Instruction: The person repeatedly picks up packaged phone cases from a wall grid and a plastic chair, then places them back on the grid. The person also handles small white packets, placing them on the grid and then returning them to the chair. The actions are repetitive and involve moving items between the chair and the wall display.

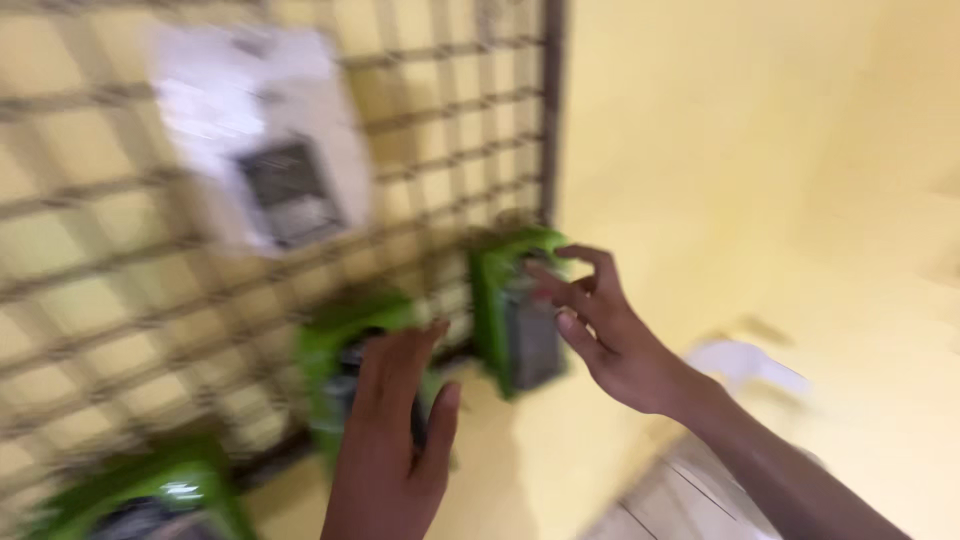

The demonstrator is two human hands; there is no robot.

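Observation:
The picture is heavily blurred by motion. Three green-carded packages hang low on a dark wire grid (120, 270) against a yellow wall. My left hand (395, 440) lies on the middle green package (340, 345), its fingers spread over the front. My right hand (600, 320) reaches in from the right and its fingertips touch the top and side of the right green package (515, 320), which holds a grey item. Whether either hand actually grips its package is too blurred to tell. The third green package (150, 500) hangs at the bottom left, untouched.
A white packaged item (265, 150) with a dark grey panel hangs higher on the grid. The grid ends at a dark vertical bar (552, 110). Bare yellow wall (760, 130) fills the right side. A pale blurred object (745, 365) lies beyond my right forearm.

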